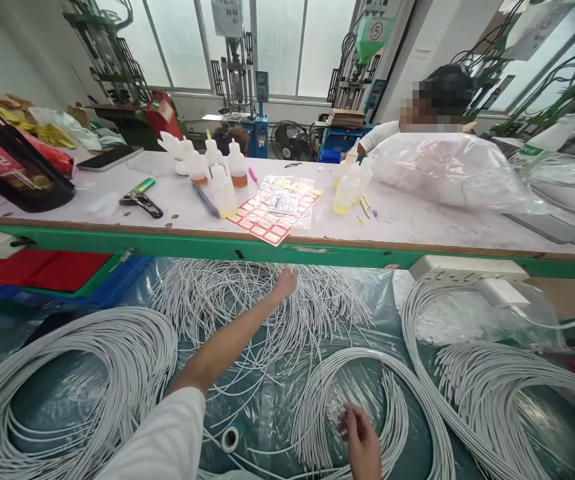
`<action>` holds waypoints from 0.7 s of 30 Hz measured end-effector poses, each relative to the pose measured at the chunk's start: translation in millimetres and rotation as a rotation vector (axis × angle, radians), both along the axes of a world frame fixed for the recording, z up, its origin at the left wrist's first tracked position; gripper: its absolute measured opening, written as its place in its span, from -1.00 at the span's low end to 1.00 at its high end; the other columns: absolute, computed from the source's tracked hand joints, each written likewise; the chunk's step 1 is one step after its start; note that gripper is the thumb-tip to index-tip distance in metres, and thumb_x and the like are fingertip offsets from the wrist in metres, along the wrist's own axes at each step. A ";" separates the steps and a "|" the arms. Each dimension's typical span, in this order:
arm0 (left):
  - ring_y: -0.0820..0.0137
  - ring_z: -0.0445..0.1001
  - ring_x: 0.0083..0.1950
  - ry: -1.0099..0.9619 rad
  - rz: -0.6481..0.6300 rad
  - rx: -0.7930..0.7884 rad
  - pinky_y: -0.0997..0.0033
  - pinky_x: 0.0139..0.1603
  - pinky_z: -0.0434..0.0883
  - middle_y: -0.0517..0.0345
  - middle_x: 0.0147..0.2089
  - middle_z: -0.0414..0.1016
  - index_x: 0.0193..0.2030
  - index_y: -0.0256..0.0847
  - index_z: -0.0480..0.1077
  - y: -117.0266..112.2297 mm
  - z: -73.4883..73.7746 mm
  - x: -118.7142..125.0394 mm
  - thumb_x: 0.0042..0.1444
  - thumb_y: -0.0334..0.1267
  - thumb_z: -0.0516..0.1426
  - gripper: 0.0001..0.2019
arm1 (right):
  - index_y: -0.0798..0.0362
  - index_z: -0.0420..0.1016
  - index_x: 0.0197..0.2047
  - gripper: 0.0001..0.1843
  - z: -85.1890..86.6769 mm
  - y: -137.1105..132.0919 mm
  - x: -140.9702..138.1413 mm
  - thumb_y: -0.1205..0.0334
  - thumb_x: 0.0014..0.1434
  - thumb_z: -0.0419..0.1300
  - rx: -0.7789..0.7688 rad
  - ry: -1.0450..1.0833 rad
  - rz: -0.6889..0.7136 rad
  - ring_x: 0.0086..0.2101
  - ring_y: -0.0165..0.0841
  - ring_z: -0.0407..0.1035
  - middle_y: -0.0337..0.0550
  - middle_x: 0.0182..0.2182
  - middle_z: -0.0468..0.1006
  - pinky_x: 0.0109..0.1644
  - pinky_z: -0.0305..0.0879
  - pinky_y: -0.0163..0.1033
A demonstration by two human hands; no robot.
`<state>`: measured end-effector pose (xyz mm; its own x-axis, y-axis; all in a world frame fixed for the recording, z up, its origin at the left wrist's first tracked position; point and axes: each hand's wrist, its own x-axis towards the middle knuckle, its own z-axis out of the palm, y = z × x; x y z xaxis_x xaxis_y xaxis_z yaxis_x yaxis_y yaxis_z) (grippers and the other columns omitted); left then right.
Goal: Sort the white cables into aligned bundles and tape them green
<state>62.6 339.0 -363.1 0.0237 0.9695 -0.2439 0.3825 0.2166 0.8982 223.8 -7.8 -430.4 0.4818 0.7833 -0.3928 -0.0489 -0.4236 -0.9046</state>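
My left hand (285, 283) reaches forward into a loose, tangled pile of white cables (247, 300), just below the green shelf edge. Its fingers are closed, and a thin white cable seems to be pinched at the fingertips. Low in the view, my right hand (362, 440) hovers over a coiled bundle of white cables (312, 407). Those fingers are loosely curled and apart, with nothing visible in them. A small roll of film (230, 439) lies between the two arms.
Large cable coils lie at the left (132, 333) and right (492, 373). Above runs a shelf (187, 230) carrying squeeze bottles (223, 190), a red-bordered label sheet (272, 230) and a plastic bag (432, 167). A power strip (457, 268) hangs on its edge. Another person (392, 133) sits beyond.
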 end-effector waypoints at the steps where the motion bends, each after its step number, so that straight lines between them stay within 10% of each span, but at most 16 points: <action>1: 0.39 0.47 -0.19 -0.098 0.018 -0.022 0.30 -0.20 0.48 0.05 -0.09 0.46 -0.01 -0.27 0.38 -14.3 1.0 4.1 0.27 -0.12 0.10 -0.72 | 0.10 0.48 -0.18 -0.30 10.8 16.3 -2.4 -0.42 -0.01 0.18 0.026 -0.004 0.046 -0.42 -0.20 0.44 -0.02 -0.38 0.55 -0.41 0.38 -0.22; 8: 0.59 -0.06 -0.67 -0.711 0.087 -0.161 0.55 -0.60 0.14 0.41 -0.63 -0.10 -0.50 -0.21 0.16 -85.5 18.2 11.4 0.31 -0.16 -0.01 -0.66 | 0.02 0.33 0.18 -0.28 69.5 114.5 -62.0 -0.33 0.15 0.10 0.249 0.045 0.316 0.19 -0.10 0.20 0.07 0.19 0.34 0.22 0.15 -0.01; 14: 0.54 -0.13 -0.68 -0.839 0.098 -0.173 0.53 -0.59 0.13 0.37 -0.66 -0.21 -0.59 -0.14 0.01 -90.4 52.8 -15.6 0.32 -0.28 -0.14 -0.61 | 0.09 0.41 -0.23 -0.32 93.8 115.3 -77.2 -0.44 0.08 0.04 0.237 0.223 0.526 -0.54 -0.37 0.26 -0.28 -0.56 0.31 -0.36 0.30 -0.20; 21: 0.32 0.43 -0.41 -0.566 -0.064 -0.172 0.32 -0.28 0.39 0.06 -0.51 0.39 -0.41 -0.23 0.36 -133.1 70.3 -33.5 0.24 -0.08 0.03 -0.70 | 0.04 0.25 -0.39 -0.53 132.7 81.8 -47.8 -0.24 0.17 0.04 0.195 0.200 0.560 -0.66 -0.51 -0.18 -0.45 -0.65 0.02 -0.60 -0.19 -0.37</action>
